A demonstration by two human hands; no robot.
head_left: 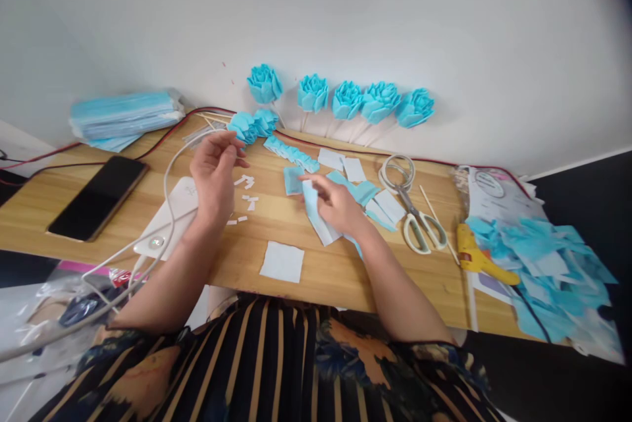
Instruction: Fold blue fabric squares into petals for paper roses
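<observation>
My right hand (338, 203) rests on the wooden table (340, 274), its fingers closed on a light blue folded square (313, 207). My left hand (216, 173) is raised over the table with fingers loosely curled, pinching something too small to make out. Small white scraps (245, 193) lie between the hands. Blue cut squares (292, 153) lie in a row behind, with two blue fabric flowers (253, 124) lying at the row's far end. Several blue flowers on sticks (347, 101) lean on the wall.
A white square (282, 261) lies near the front edge. Scissors (419, 219), tape roll (396, 172), yellow glue gun (476, 256) and blue scraps (548, 263) sit right. A phone (99, 197), white charger with cable (172, 211) and a mask stack (123, 118) sit left.
</observation>
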